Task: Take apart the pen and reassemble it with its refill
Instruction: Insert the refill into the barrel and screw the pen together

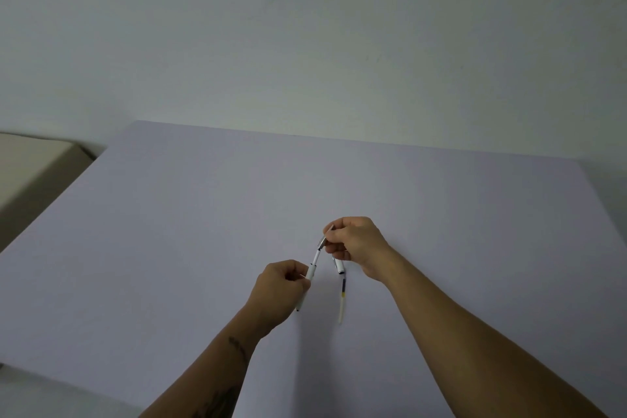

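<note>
My left hand [283, 285] grips a white pen barrel [310, 273] that slants up to the right. Its upper end, with a silver tip section [321, 243], is pinched by the fingers of my right hand [356, 243]. My right hand also holds a second white pen piece [339, 266] that hangs down from its lower fingers. From this piece a thin refill [342, 302] sticks out downward, dark near the top and pale below. Both hands hover over the table's middle.
A pale lilac sheet [203, 231] covers the table. Its far edge meets a plain white wall [305, 44]. A beige piece of furniture [30, 163] stands at the left beyond the table.
</note>
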Available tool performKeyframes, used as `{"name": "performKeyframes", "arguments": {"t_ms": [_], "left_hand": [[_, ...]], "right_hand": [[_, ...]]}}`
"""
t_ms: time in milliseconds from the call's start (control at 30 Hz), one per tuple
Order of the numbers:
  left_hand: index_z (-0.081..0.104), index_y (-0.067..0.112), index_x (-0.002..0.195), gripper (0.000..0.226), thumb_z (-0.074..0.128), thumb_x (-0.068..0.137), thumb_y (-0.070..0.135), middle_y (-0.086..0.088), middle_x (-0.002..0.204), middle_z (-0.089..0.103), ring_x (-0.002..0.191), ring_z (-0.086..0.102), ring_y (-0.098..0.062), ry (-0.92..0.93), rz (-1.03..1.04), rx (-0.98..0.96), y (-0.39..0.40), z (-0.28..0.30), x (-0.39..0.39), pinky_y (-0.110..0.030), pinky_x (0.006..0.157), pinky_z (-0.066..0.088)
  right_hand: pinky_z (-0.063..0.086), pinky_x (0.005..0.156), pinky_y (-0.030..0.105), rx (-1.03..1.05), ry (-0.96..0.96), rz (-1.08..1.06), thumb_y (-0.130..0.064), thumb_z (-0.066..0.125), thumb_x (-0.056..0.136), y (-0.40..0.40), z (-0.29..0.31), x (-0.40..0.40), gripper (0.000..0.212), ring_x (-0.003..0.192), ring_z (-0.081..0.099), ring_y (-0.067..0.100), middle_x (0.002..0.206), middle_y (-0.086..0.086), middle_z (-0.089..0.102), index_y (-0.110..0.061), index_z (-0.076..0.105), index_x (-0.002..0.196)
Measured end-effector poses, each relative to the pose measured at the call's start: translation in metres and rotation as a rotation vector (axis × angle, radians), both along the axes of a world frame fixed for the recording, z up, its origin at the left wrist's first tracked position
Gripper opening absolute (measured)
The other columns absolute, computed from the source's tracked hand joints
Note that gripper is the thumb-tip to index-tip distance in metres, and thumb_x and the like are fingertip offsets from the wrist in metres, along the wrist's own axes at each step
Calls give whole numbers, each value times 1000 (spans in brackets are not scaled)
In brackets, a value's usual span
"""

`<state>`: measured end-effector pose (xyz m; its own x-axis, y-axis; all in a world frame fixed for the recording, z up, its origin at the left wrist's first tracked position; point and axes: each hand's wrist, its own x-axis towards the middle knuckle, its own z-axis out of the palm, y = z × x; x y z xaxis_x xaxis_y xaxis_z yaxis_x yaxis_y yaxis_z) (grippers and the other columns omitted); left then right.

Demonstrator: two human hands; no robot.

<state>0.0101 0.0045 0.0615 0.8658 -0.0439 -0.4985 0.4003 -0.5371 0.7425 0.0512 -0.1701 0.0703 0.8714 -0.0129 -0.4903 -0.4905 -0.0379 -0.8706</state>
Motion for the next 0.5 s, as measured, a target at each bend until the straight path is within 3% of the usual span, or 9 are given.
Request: {"name": "performKeyframes", "arguments": {"t_ms": [167,500], "left_hand": [[74,16,93,16,59,90,10,-3,80,65,68,53,-17,-70,26,-22,0,5,-3,-26,58,46],[75,20,84,24,56,90,6,-4,68,59,62,47,-15,-55,66,-168,2,13,-2,-26,59,42]], "right_hand": [[57,66,28,-35,-6,67,-3,60,89,2,1,0,12,71,68,18,86,13,74,-4,72,90],[55,62,26,-43,-26,150,-2,61,87,4,2,-4,12,68,68,17,83,13,74,1,71,92]]}}
